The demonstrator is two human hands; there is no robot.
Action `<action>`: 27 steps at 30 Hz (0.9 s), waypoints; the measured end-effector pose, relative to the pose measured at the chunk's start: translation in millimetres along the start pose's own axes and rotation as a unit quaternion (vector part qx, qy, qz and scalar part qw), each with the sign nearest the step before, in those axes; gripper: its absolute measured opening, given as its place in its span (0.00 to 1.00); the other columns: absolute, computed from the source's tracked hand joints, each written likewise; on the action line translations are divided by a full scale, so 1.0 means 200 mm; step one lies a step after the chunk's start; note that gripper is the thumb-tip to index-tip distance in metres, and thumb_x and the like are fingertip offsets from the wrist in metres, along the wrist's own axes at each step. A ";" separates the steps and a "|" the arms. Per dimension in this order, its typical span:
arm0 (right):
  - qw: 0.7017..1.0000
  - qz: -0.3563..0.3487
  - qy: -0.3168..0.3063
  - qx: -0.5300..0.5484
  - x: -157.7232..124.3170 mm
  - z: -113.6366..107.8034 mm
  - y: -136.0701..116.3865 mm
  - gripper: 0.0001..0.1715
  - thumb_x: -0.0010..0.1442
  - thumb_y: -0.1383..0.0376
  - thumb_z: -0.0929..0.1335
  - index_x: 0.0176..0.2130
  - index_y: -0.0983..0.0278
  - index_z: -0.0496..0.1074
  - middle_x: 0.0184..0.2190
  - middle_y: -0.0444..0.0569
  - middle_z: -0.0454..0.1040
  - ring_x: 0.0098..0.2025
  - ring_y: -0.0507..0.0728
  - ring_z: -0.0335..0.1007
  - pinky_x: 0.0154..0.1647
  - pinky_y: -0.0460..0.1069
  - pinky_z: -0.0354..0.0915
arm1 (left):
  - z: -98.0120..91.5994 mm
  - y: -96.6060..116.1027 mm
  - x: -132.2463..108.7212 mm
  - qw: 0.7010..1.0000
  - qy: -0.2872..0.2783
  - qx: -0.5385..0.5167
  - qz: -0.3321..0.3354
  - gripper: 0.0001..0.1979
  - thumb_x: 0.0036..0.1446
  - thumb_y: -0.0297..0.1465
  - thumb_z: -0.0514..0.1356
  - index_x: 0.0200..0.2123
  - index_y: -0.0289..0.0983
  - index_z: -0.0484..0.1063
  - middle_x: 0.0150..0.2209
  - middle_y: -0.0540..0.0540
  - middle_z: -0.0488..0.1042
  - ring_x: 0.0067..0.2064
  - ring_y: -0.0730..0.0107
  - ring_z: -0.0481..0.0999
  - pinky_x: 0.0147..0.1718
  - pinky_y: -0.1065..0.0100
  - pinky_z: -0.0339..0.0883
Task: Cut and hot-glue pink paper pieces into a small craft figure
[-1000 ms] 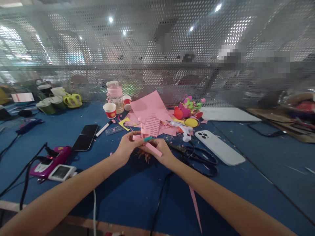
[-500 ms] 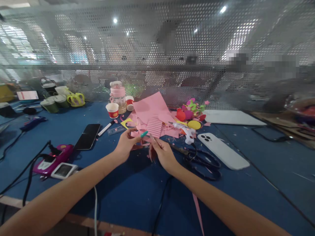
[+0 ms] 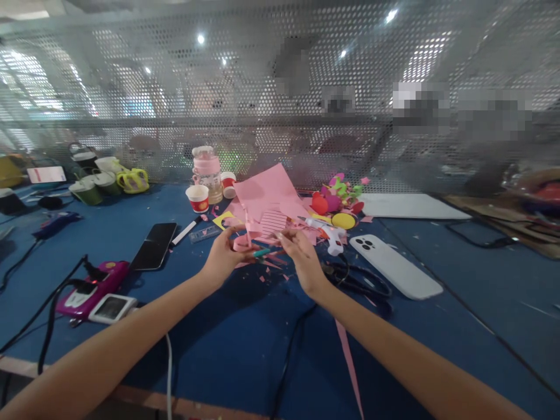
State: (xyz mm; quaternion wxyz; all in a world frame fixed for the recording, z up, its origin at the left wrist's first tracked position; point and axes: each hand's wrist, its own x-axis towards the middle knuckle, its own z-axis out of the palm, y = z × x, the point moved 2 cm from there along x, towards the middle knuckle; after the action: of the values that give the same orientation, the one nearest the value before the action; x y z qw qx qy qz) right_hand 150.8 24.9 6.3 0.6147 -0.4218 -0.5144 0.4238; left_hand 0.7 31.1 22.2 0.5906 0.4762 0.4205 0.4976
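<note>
Lying far to the left of the lined pink paper [image 3: 274,221], and nearer to you than it, is a magenta power socket [image 3: 93,290] with black plugs; a black phone [image 3: 154,247] and a white marker [image 3: 185,231] follow, both also left of that paper. Your left hand [image 3: 225,256] stands just to the left of the lined paper, on its near side. Its thumb and fingers are closed together on a curled pink strip [image 3: 241,242], which therefore sits at the near left of the lined paper. A teal tip [image 3: 261,253] extends from the left thumb, too small to identify. Your right hand [image 3: 303,259] is at the near right of the lined paper, its fingers bent and the fingertips overlapping that paper's near edge in view; you cannot tell whether they touch it or pinch anything. Thin pink scraps lie between the hands. To the right of the lined paper rests a white glue gun [image 3: 331,234]; farther right and nearer to you are dark-handled scissors [image 3: 339,273], then a white phone [image 3: 396,267].
</note>
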 end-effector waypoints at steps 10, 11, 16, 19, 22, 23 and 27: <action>0.991 0.076 -0.050 0.095 0.00 0.03 -0.05 0.31 0.29 0.62 0.76 0.36 0.62 0.66 0.38 0.50 0.74 0.45 0.59 0.69 0.49 0.56 0.63 | 0.05 -0.02 -0.04 0.997 -0.052 0.046 0.024 0.32 0.30 0.17 0.65 0.42 0.37 0.58 0.19 0.57 0.72 0.23 0.69 0.75 0.22 0.70 0.71; 0.991 0.079 -0.040 0.095 -0.01 0.04 -0.05 0.31 0.28 0.63 0.77 0.34 0.63 0.66 0.37 0.50 0.74 0.43 0.59 0.69 0.48 0.56 0.64 | 0.05 -0.02 -0.04 0.997 -0.053 0.052 0.023 0.32 0.30 0.17 0.64 0.41 0.37 0.58 0.19 0.57 0.72 0.23 0.69 0.75 0.22 0.70 0.71; 0.989 0.096 -0.029 0.111 -0.02 0.05 -0.05 0.26 0.30 0.63 0.76 0.32 0.64 0.67 0.32 0.48 0.74 0.37 0.57 0.72 0.40 0.53 0.68 | 0.06 -0.03 -0.05 0.997 -0.040 0.069 0.020 0.30 0.30 0.18 0.65 0.39 0.36 0.58 0.19 0.56 0.72 0.23 0.69 0.75 0.22 0.71 0.71; 0.986 0.108 -0.024 0.124 -0.02 0.06 -0.05 0.25 0.29 0.64 0.76 0.31 0.64 0.68 0.30 0.46 0.74 0.34 0.55 0.72 0.39 0.52 0.69 | 0.06 -0.03 -0.05 0.996 -0.036 0.075 0.019 0.29 0.30 0.18 0.65 0.38 0.36 0.58 0.18 0.56 0.72 0.22 0.70 0.75 0.22 0.71 0.71; 0.984 0.117 -0.032 0.134 -0.02 0.06 -0.05 0.25 0.29 0.64 0.76 0.31 0.64 0.69 0.30 0.45 0.75 0.34 0.55 0.72 0.39 0.52 0.68 | 0.05 -0.03 -0.05 0.996 -0.036 0.083 0.011 0.28 0.30 0.18 0.65 0.37 0.36 0.59 0.18 0.57 0.72 0.22 0.72 0.74 0.23 0.72 0.71; 0.983 0.117 -0.037 0.136 -0.02 0.06 -0.05 0.25 0.28 0.65 0.76 0.31 0.64 0.69 0.30 0.45 0.75 0.34 0.55 0.73 0.39 0.52 0.68 | 0.05 -0.03 -0.05 0.996 -0.034 0.087 0.009 0.28 0.30 0.18 0.65 0.37 0.36 0.59 0.18 0.57 0.72 0.22 0.73 0.74 0.23 0.72 0.71; 0.982 0.115 -0.061 0.138 -0.02 0.06 -0.05 0.24 0.30 0.64 0.76 0.31 0.64 0.69 0.30 0.46 0.75 0.33 0.55 0.72 0.38 0.52 0.68 | 0.05 -0.03 -0.05 0.994 -0.031 0.106 0.005 0.26 0.30 0.18 0.65 0.35 0.36 0.60 0.19 0.56 0.71 0.22 0.73 0.73 0.22 0.71 0.70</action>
State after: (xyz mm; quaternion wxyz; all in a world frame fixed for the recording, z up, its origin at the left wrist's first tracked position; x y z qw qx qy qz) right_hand 139.8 19.4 15.9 0.5816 -0.3630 -0.4355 0.5833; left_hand 9.3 19.6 17.4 0.5469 0.5534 0.4497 0.4386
